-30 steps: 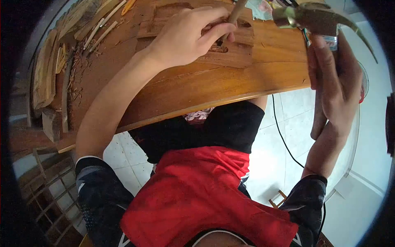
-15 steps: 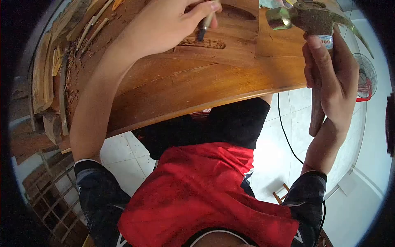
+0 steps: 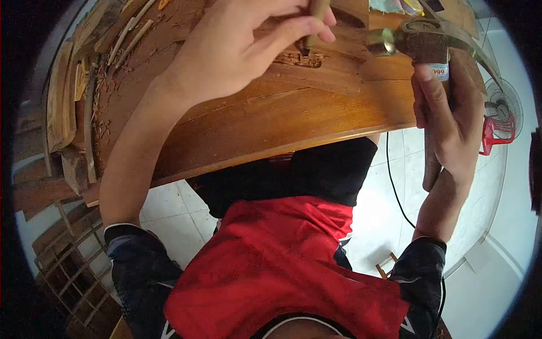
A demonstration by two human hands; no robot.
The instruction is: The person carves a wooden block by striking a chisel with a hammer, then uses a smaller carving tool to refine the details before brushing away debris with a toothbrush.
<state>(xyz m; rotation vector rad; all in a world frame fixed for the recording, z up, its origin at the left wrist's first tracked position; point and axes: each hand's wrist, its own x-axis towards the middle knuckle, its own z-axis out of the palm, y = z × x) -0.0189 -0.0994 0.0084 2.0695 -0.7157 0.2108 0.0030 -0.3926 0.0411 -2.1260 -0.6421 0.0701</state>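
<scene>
My left hand (image 3: 265,42) grips a chisel (image 3: 317,16) near the top of the view. The chisel's dark tip meets a rough carved recess (image 3: 299,59) in a brown wooden board (image 3: 344,76) lying on the table. At the right, my right hand (image 3: 449,113) is wrapped round the handle of a claw hammer (image 3: 426,44), held upright with its head above the fingers. The hammer's striking face points left, toward the chisel, and does not touch it.
The wooden table (image 3: 254,127) has a curved front edge near my lap. Wood strips (image 3: 65,101) and shavings lie at the left. A fan (image 3: 502,110) and a red plastic object (image 3: 497,135) stand at the far right. A black cable (image 3: 392,181) hangs below.
My left hand and the chisel have moved right along the recess, and the chisel stands at a different tilt. The hammer has shifted slightly left and down. The whole view has moved a little.
</scene>
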